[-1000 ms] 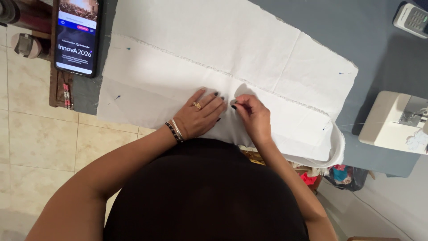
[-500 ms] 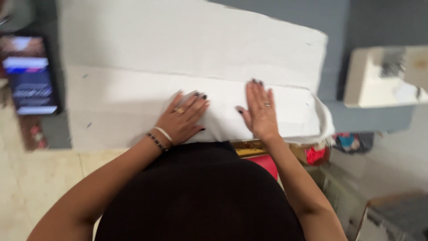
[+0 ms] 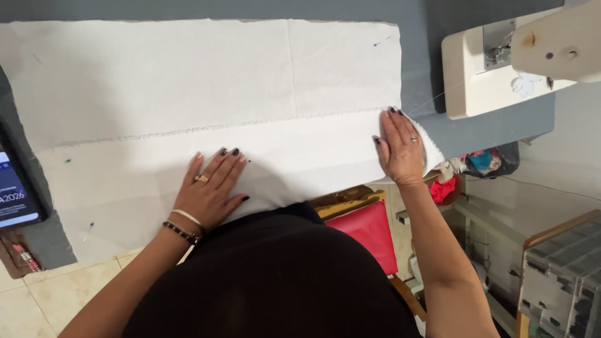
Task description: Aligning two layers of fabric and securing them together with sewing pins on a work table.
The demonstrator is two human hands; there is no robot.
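A long white cloth (image 3: 188, 87) lies spread over a grey table (image 3: 488, 128), folded along its near edge with a frayed hem line running across it. My left hand (image 3: 211, 188) rests flat on the folded near strip, fingers apart, wearing a ring and bracelets. My right hand (image 3: 399, 149) presses flat on the cloth's right end, at the fold's corner near the table edge. Neither hand holds anything.
A cream sewing machine (image 3: 501, 59) stands at the back right of the table. A phone (image 3: 15, 194) with a lit screen lies at the left edge. A red chair seat (image 3: 366, 231) sits under the table; a clear drawer unit (image 3: 563, 275) is at the lower right.
My right hand has slid to the right along the folded strip to the cloth's end. My left hand stayed flat near the middle. The view has shifted right.
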